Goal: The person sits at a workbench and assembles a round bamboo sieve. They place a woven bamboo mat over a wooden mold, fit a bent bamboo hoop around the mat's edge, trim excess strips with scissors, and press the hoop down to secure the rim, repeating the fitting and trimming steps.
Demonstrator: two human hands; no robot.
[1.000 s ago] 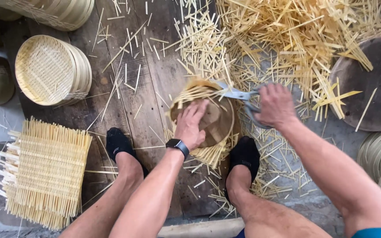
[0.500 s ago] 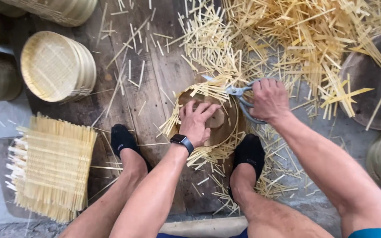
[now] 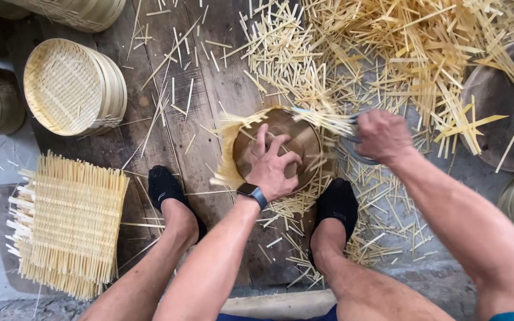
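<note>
head view: left hand (image 3: 272, 166) spread flat, fingers open, on round woven tray (image 3: 295, 134); right hand (image 3: 382, 135), at its 3 o'clock, closed around scissors (image 3: 352, 135) trimming strips.

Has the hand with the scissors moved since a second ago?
Yes. The right hand has swung from the far rim of the round disc to its right side, nearer the right foot.
</note>
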